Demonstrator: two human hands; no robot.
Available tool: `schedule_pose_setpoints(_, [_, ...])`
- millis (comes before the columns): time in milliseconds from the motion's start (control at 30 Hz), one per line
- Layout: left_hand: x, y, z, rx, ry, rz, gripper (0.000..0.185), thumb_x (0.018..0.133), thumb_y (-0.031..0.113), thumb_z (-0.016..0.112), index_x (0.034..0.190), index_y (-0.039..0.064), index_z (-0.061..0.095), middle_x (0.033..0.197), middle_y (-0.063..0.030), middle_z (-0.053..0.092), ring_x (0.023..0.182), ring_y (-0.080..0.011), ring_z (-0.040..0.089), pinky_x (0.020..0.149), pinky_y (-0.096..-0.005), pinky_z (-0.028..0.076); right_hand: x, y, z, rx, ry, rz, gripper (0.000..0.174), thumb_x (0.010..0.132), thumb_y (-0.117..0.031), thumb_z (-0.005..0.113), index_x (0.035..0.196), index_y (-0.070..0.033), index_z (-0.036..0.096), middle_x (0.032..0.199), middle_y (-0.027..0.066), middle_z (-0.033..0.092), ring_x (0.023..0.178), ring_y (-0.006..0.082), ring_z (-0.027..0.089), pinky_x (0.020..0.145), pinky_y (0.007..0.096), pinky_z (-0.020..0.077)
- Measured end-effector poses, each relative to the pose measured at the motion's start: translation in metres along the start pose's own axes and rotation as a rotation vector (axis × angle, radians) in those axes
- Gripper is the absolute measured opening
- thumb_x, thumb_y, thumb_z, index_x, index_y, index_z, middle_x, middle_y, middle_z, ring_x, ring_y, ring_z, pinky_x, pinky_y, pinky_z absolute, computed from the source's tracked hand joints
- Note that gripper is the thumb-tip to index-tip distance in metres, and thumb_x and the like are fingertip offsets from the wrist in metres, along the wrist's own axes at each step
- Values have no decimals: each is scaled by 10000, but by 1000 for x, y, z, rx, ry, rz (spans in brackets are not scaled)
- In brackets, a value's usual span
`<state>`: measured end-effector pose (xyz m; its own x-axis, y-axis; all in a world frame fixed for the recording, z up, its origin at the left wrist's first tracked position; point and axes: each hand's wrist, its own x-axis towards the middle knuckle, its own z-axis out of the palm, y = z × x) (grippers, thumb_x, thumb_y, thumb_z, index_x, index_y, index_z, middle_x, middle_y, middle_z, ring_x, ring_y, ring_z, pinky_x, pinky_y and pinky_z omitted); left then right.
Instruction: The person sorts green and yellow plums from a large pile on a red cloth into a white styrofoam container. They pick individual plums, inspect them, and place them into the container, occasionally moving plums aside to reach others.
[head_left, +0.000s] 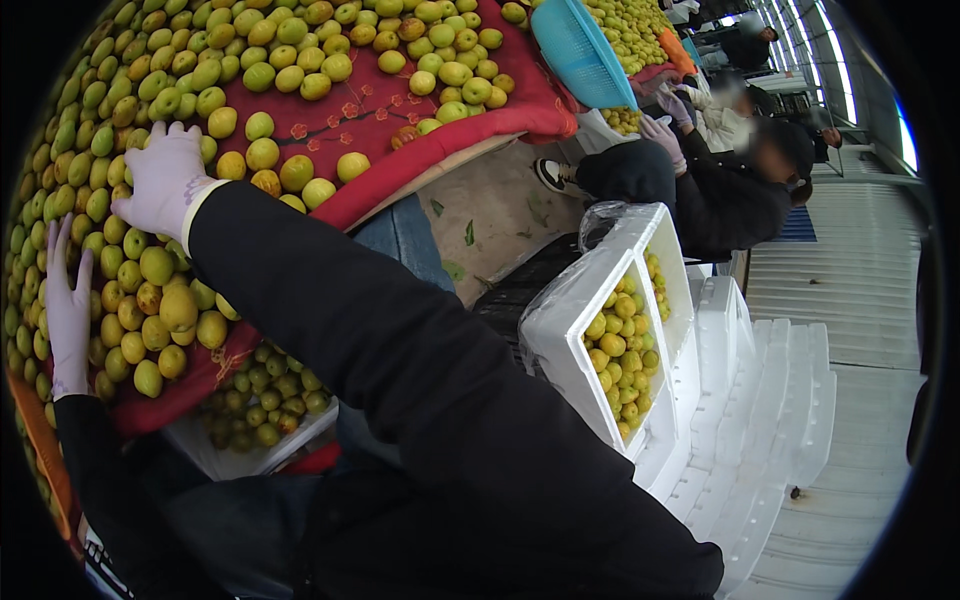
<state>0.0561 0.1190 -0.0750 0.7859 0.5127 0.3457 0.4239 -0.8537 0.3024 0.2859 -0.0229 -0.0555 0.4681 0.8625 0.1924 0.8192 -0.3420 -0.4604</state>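
Pale gloves cover both hands. My right hand (169, 184) lies palm down on the pile of green-yellow jujubes (154, 266), thumb apart and fingertips bent over the fruit. What is under its palm is hidden. Nearer the picture's left rim, my left hand (67, 307) rests against the same pile with its fingers spread and nothing visible in them. Many fruits carry reddish-brown patches. They lie on a red cloth with a flower print (322, 112) that covers the table.
Below the table edge stands a white box of jujubes (262, 401). White foam boxes (559, 315) at my right hold more fruit, beside stacked white foam pieces (757, 420). A blue plastic basket (581, 52) tilts at the cloth's far edge. A gloved person (720, 195) sits beyond.
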Motion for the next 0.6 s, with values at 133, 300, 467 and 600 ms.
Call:
schedule_pose_setpoints(133, [-2,-3,-12,-113,-178,-220,442,1104,236,512,1513,68,534,1526,-153,564,1454,-281,490,1221,-371,346,-1,-8,-2,73,-153,-77,670,790,-625,688,1210,-107,745,1337,284,590,1281,415,539,1122,572,339])
schedule_pose_setpoints(300, [0,16,-15,-174,-30,-136,438,1090,211,534,1508,81,545,1571,-185,508,1488,-311,446,1229,-384,331,-11,-16,-7,66,-240,-215,672,800,-667,653,1251,-179,752,1388,269,584,1335,431,503,1182,632,271])
schedule_pose_setpoints(467, [-13,42,-25,17,-144,-53,468,1036,164,605,1494,85,558,1631,-213,417,1522,-362,384,1245,-428,306,-42,-24,-14,122,-329,-533,600,959,-656,506,1323,-230,720,1421,113,632,1417,399,462,1167,634,301])
schedule_pose_setpoints(600, [-32,66,-46,-46,-217,-34,501,989,154,654,1481,111,568,1570,-217,492,1494,-395,413,1233,-461,331,-79,1,-40,98,-352,-706,497,1006,-537,530,1399,-260,656,1461,99,607,1427,423,470,1173,649,315])
